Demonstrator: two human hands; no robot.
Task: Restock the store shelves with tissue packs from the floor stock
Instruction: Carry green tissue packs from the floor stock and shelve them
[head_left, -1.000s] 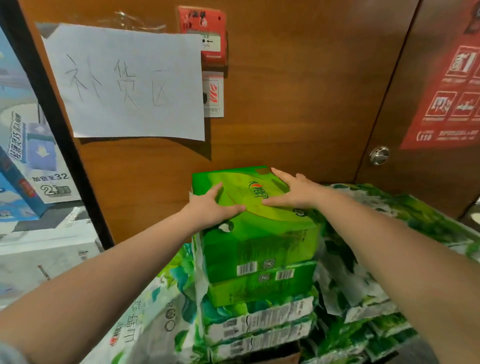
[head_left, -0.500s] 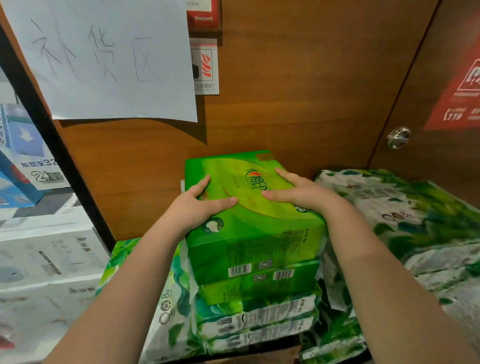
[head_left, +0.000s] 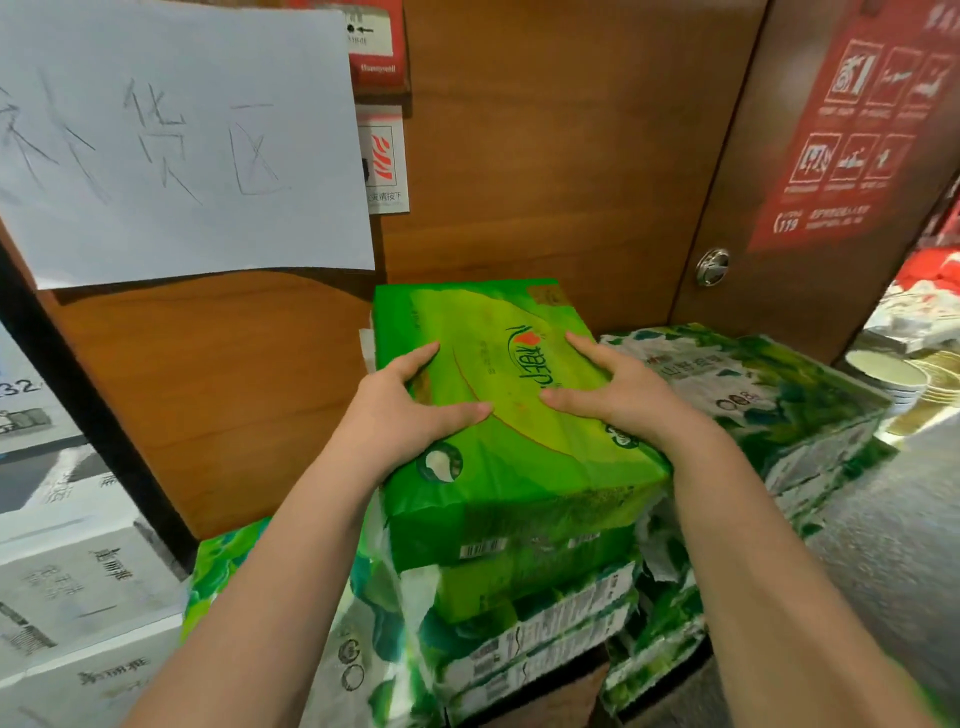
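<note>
At the centre of the frame, the left hand (head_left: 402, 410) lies on top of the bright green tissue pack (head_left: 511, 415), its fingers (head_left: 415, 364) spread and nearly straight, thumb stretched toward the middle of the pack; nothing is curled round an edge that can be seen. Just right of it, the right hand (head_left: 621, 397) rests the same way, fingers flat and splayed over the printed logo, thumb pointing left so that the two thumb tips come near each other without touching. Both forearms run down to the lower corners of the frame.

Under the hands, the pack is the top one of a stack of green and white packs (head_left: 524, 618) at lower centre. Beside the stack on the right lies a large leaf-printed bundle (head_left: 779, 400), and another green-printed bundle (head_left: 234, 561) leans at lower left. Behind everything stands a brown wooden panel (head_left: 545, 156). A white paper sheet with handwritten characters (head_left: 171, 140) hangs at upper left, and a red sign (head_left: 852, 140) fills the upper right, with a round metal knob (head_left: 712, 266) below it.
</note>
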